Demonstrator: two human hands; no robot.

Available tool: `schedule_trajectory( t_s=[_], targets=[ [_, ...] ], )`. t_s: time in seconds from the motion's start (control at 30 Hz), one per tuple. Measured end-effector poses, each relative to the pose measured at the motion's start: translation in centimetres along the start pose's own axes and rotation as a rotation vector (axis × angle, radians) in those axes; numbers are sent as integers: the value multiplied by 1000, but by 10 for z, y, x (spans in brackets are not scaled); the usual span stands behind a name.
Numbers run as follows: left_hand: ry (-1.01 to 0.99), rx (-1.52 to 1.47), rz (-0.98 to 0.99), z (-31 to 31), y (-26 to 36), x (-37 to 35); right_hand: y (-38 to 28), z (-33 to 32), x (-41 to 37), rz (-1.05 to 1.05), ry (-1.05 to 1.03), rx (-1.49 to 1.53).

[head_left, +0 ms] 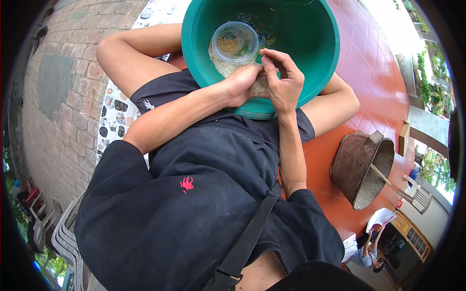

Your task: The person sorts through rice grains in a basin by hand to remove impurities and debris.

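A green plastic basin [310,29] rests in my lap between my bent legs. White rice grains [221,67] are heaped along its near left side. On them stands a clear round tub [255,36] with some yellowish husked grains [228,44] inside. My left hand [241,86] is cupped over the near part of the basin, with a small pile of rice in its palm; its fingers are partly hidden behind the other hand. My right hand [284,80] is over the left one, thumb and forefinger pinched beside the tub. What sits between those fingertips is too small to make out.
A large brown pot [352,157] with a stick [380,174] leaning in it lies on the red tiled floor to the right. Stacked chairs [68,237] are at lower left. Another person [366,254] is at lower right, holding up a white sheet.
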State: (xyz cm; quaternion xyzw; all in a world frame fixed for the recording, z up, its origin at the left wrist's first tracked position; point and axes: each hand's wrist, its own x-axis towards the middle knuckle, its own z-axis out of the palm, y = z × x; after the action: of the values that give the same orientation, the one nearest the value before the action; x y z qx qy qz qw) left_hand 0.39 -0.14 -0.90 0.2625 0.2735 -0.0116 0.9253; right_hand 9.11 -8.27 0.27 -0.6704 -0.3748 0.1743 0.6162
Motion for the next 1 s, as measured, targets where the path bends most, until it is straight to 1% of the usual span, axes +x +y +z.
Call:
schedule_trajectory(
  t_s=[0.03, 0.1, 0.13, 0.17, 0.23, 0.27, 0.43, 0.5, 0.6, 0.67, 0.77, 0.83, 0.9, 1.0],
  targets=[
    [2, 0, 0, 0, 0, 1, 3, -5, -1, 1, -1, 1],
    [79, -12, 2, -1, 0, 1, 5, -14, -1, -226, 1, -235],
    [80, -12, 2, -1, 0, 1, 5, -17, -4, -235, 19, -308],
    [87, -27, -1, -1, 0, 1, 4, -18, -7, -234, 18, -307],
    [95, -43, -4, -1, 0, 2, 3, -20, -14, -329, 85, -470],
    [89, -53, -13, -3, 0, 3, 3, -22, -19, -329, 85, -470],
    [95, -50, 3, 1, 3, -2, 10, -28, -33, -402, -13, -562],
    [53, -61, 2, -3, 2, 2, 10, -28, -37, -398, -29, -543],
    [47, -42, -6, -3, 3, -1, 7, -28, -41, -372, -76, -573],
    [53, -54, -7, -2, 4, -1, 4, -27, -41, -367, -54, -737],
    [39, -75, -1, -9, -1, 7, 7, -26, -42, -329, -66, -790],
    [21, -86, 7, -11, -1, 8, 8, -26, -41, -314, -84, -778],
    [58, -73, 31, -10, -2, 8, 9, -26, -41, -298, -101, -767],
    [48, -95, 28, -9, -1, 8, 10, -26, -41, -274, -114, -734]
  ],
)
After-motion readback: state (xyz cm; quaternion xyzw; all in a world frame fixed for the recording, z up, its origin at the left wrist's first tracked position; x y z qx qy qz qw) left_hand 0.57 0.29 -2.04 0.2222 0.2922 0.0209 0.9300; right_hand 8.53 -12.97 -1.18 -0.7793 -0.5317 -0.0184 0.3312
